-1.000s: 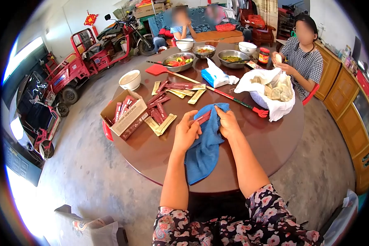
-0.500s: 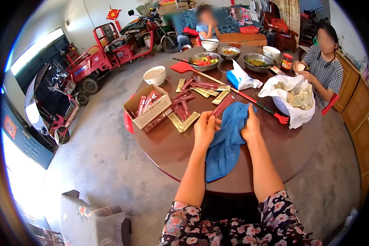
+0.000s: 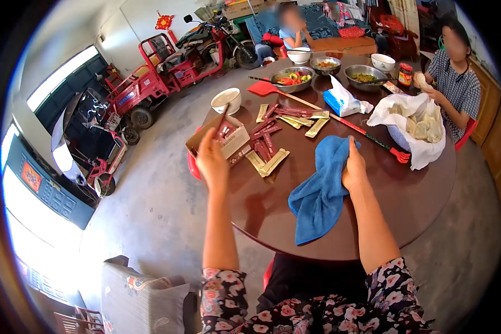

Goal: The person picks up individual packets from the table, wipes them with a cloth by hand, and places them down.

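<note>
My left hand [image 3: 211, 158] is raised at the near left side of an open cardboard box [image 3: 236, 146]. Its fingers are closed on a dark red stick sachet [image 3: 224, 116], which points up over the box. More red sachets stand inside the box. My right hand [image 3: 355, 170] grips a blue cloth [image 3: 322, 192] by its upper right edge, and the cloth hangs down onto the round brown table [image 3: 267, 214]. Between the box and the cloth lie loose red sachets [image 3: 266, 145] and gold sachets [image 3: 274, 162].
A red-ended stick [image 3: 367, 132] lies across the table. Beyond it are a tissue pack [image 3: 339, 103], metal bowls of food [image 3: 364, 78] and a white bowl [image 3: 226, 101]. At right are a cloth-lined basket [image 3: 392, 133] and a seated person [image 3: 453, 83].
My left hand has left the cloth's side and moved left to the box, carrying the red sachet. My right hand keeps the cloth. The view has shifted slightly left.
</note>
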A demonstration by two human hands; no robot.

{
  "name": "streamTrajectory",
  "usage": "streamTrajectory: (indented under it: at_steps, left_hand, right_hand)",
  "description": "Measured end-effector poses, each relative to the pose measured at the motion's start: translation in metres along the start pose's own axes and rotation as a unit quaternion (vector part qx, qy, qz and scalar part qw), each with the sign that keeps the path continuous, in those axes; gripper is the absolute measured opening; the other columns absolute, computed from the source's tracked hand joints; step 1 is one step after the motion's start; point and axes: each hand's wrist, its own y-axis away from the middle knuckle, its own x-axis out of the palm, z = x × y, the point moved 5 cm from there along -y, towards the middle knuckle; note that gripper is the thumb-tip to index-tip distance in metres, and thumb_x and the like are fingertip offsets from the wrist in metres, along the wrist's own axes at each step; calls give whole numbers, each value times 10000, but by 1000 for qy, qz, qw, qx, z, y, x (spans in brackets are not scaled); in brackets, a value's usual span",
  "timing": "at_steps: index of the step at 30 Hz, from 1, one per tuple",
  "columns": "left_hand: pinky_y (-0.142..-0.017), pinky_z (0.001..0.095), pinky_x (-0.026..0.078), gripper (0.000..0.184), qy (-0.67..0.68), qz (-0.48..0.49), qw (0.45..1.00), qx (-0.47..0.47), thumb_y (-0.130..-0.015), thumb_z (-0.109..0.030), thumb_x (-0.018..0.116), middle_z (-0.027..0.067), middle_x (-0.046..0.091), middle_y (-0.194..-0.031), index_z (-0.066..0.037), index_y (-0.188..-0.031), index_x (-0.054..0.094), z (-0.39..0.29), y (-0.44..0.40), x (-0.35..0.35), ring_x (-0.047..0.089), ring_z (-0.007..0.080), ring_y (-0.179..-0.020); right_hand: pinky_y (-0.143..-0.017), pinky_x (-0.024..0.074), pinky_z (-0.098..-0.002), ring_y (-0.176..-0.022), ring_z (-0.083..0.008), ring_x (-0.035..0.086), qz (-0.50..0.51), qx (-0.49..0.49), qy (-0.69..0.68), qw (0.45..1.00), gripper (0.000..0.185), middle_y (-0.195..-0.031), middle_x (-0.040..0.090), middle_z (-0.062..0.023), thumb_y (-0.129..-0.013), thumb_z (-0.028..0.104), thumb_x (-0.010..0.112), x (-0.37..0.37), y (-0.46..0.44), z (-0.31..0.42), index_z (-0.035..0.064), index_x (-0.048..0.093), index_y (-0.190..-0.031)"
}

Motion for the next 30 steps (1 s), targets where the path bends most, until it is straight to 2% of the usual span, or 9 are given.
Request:
streamTrajectory:
  at_steps: [4, 6, 8, 12, 15, 18, 24, 25, 30]
  left_hand:
    - [-811, 325, 463, 280, -88, 1, 996, -3, -862, -64, 486, 142, 643, -993, -19, -1118, 591, 19, -35, -22, 613, 236, -893]
    - [-891, 364, 418, 318, -286, 25, 951, 113, -841, -67, 496, 142, 592, -1114, -34, -1147, 576, 17, -42, -18, 549, 284, -1007]
    - [-928, 394, 382, 321, -277, 29, 955, 100, -813, -76, 524, 138, 551, -1166, -36, -1127, 577, 15, -37, -7, 489, 327, -1065]
    - [-870, 403, 418, 239, -208, 135, 942, 227, -787, -86, 570, 150, 584, -1036, -38, -1019, 599, -4, 0, 41, 522, 334, -992]
    - [-796, 423, 443, 177, -181, 219, 941, 184, -790, -99, 564, 136, 604, -918, -40, -952, 607, -1, 33, 78, 549, 338, -886]
    - [-835, 397, 440, 235, -267, 273, 918, 105, -814, -184, 550, 124, 614, -1004, -61, -1003, 616, 18, 49, 105, 550, 321, -976]
    - [-885, 433, 407, 259, -365, 262, 884, 129, -835, -232, 509, 92, 618, -1034, -107, -1037, 612, 38, 64, 136, 526, 290, -1050]
    - [-935, 485, 355, 249, -361, 283, 881, 114, -835, -221, 508, 65, 611, -1052, -111, -1035, 607, 41, 70, 142, 507, 286, -1084]
    - [-923, 466, 364, 199, -266, 273, 917, 121, -820, -197, 517, 66, 615, -1013, -109, -953, 636, 31, 91, 160, 533, 273, -1040]
  right_hand:
    - [-846, 480, -446, -998, -278, 568, -18, -6, 4, 1000, 565, -1133, 555, -153, -854, 465, 564, -4, -4, -2, -10, 492, -1152]
    - [-847, 479, -448, -997, -279, 569, -20, -3, 2, 1000, 570, -1135, 555, -152, -852, 468, 565, -3, -2, -1, -11, 492, -1154]
    - [-849, 478, -449, -995, -279, 569, -20, -2, 0, 1000, 575, -1136, 554, -151, -851, 471, 565, -1, -1, 0, -11, 491, -1156]
    - [-854, 473, -450, -1004, -282, 562, -1, 12, 9, 1000, 582, -1144, 550, -148, -847, 485, 563, 5, 6, 0, -6, 493, -1152]
    - [-847, 476, -453, -991, -284, 566, -6, 9, 5, 1000, 576, -1127, 559, -145, -845, 488, 563, 2, 3, -1, -1, 499, -1144]
    - [-819, 488, -449, -957, -277, 577, -13, 0, -6, 1000, 544, -1071, 583, -132, -843, 485, 570, -5, -7, -2, 14, 517, -1110]
    - [-768, 505, -426, -913, -250, 591, 1, 12, -5, 1000, 480, -1025, 601, -114, -849, 474, 568, -1, -5, -3, 30, 554, -1032]
    - [-768, 505, -426, -913, -250, 591, -1, 11, -6, 1000, 480, -1025, 601, -114, -849, 474, 568, 0, -4, -2, 30, 554, -1032]
    - [-741, 513, -413, -857, -237, 608, 17, 14, -13, 1000, 459, -967, 618, -102, -867, 471, 540, 1, -5, -2, 35, 564, -1008]
